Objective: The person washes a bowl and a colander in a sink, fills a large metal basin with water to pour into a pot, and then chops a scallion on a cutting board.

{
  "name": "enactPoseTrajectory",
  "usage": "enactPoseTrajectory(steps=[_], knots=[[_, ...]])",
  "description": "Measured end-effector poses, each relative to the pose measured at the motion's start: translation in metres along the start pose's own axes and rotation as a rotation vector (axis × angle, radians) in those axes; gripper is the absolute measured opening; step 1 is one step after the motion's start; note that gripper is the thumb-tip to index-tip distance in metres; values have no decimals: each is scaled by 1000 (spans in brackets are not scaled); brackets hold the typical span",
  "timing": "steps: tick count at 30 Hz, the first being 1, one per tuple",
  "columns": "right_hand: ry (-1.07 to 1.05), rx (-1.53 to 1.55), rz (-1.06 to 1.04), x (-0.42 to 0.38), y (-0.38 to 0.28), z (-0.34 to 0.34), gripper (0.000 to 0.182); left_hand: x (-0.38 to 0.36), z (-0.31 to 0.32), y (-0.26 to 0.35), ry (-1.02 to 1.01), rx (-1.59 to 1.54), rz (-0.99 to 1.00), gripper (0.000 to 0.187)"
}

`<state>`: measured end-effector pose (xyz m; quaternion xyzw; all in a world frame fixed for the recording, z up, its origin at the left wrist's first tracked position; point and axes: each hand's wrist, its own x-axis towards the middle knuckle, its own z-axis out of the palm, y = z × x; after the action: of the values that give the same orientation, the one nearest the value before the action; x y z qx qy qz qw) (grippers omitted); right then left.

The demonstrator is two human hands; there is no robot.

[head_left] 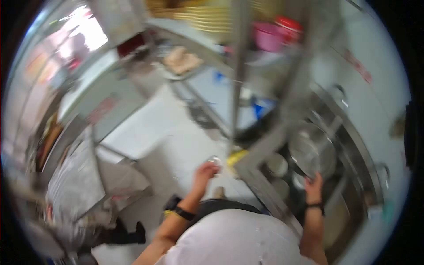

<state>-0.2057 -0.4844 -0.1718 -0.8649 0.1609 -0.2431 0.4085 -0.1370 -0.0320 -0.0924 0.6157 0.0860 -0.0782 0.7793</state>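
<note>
My left hand (pixel 204 173) is closed around a small shiny, silvery thing (pixel 215 160), too blurred to name, held out over the white floor. On the other side, my right hand (pixel 313 184) grips the near edge of a round metal pan (pixel 309 148). That pan is over the steel sink (pixel 265 187), inside its frame. Just left of the pan sits a pale round bowl (pixel 277 165), with another round dish (pixel 279 189) below it. Motion blur smears the finer detail.
Beside the sink rises a metal rack post (pixel 238 79); its shelves carry yellow plates (pixel 205 20), a pink container (pixel 267 37) and a red one (pixel 289 29). Yellow cloth or plastic (pixel 237 160) lies at the sink's corner. At left are a grey-covered object (pixel 75 176) and a dark-shod foot (pixel 140 232).
</note>
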Motion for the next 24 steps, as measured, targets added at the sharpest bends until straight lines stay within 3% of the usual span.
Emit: enactPoseTrajectory(steps=[1, 2, 3, 4, 5, 7, 10, 19, 24], knots=[[-1, 273, 114, 0, -6, 4, 51, -2, -3, 1, 83, 5, -36, 11], [-5, 268, 80, 4, 27, 15, 56, -2, -8, 3, 75, -50, -71, 10], [50, 76, -178, 5, 29, 20, 56, -3, -14, 0, 127, -129, -83, 12], [32, -7, -152, 9, 17, 19, 50, 0, -20, -4, 120, -153, -96, 13], [-110, 58, 155, 19, 74, 29, 38, 3, -22, -6, 130, -167, -109, 14], [219, 1239, 1246, 47, 32, 23, 28, 0, -19, 0, 184, -239, -166, 14], [285, 1273, 1318, 54, 17, 21, 18, 4, -23, -2, 182, -230, -163, 13], [263, 1229, 1209, 39, 8, 16, 20, 3, -21, 16, 133, -245, -130, 13], [292, 1193, 1286, 40, -2, 13, 24, 4, -24, 15, 132, -268, -97, 14]])
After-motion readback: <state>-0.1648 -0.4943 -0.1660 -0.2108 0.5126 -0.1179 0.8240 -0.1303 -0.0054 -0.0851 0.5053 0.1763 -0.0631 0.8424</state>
